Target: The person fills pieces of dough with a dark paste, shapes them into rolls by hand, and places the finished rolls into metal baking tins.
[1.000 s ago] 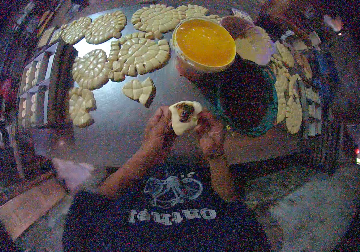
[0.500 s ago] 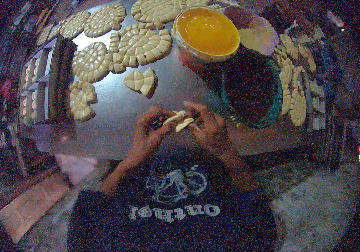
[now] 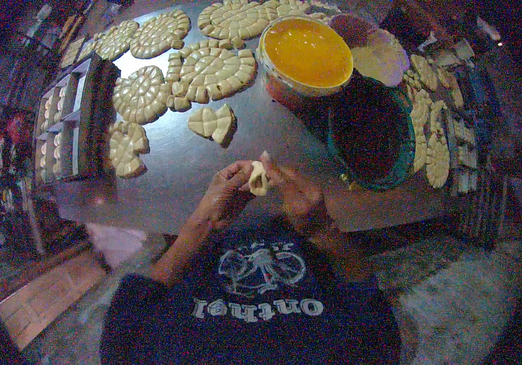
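Close in front of my chest, a small pale piece of dough (image 3: 258, 180) is held up above the metal table (image 3: 176, 198). It is curled into a little hollow cup, its dark opening facing me. My left hand (image 3: 224, 191) pinches it from the left with bent fingers. From the right, my right hand (image 3: 300, 191) grips its upper edge between thumb and fingers; part of that grip is hidden in shadow. Just beyond my hands lies a small cut group of dough pieces (image 3: 211, 123).
Beyond are scored dough rounds (image 3: 215, 70) and a partial round (image 3: 128, 149). A tub of orange-yellow filling (image 3: 307, 52) stands beside a dark basin with a teal rim (image 3: 406, 163). More dough (image 3: 437, 159) lies right; a compartmented box (image 3: 71, 115) stands left.
The dough has turned from a loose, folded flap into an upright, hollow cup. Both hands have drawn closer together around it. The whole view has shifted slightly.
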Motion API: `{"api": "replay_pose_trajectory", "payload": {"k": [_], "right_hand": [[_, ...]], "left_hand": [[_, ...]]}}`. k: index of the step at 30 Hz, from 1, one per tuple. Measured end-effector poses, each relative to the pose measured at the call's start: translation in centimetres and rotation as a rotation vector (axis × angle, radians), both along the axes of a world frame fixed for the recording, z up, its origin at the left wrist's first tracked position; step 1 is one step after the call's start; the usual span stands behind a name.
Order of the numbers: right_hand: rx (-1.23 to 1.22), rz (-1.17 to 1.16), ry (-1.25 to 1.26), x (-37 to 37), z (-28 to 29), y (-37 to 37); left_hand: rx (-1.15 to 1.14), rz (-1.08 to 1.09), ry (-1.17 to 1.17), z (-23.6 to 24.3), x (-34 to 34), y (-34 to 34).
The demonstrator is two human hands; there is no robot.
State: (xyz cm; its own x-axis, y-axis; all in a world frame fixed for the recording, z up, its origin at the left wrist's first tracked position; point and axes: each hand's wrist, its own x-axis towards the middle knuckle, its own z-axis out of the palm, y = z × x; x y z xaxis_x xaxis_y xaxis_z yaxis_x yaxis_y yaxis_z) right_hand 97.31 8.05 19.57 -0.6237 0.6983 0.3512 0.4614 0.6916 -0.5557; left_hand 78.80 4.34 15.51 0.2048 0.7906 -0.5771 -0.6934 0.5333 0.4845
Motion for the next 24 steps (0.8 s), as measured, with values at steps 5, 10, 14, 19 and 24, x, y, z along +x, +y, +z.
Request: {"api": "replay_pose_trajectory", "payload": {"k": [5,10,14,19,24], "right_hand": [[0.200,-0.248,0.002,-3.1,1.1,-1.8],[-0.052,-0.458,0.141,-3.0,-0.2,-1.8],[-0.578,-0.473,0.371,-2.2,0.1,-1.0],[-0.419,-0.351,0.436,-1.4,-2.4,-1.2],[0.161,-0.206,0.076,-1.7,-2.3,-1.4]], "left_hand": [[-0.007,0.033,-0.099,0.4,0.1,0.0],[0.189,-0.023,0.138,1.5,-0.2,0.1],[0.260,-0.037,0.064,1.3,-0.5,0.3],[0.223,0.001,0.386,0.9,1.0,0.0],[0.045,-0.006,0.189,0.4,0.2,0.6]]}}
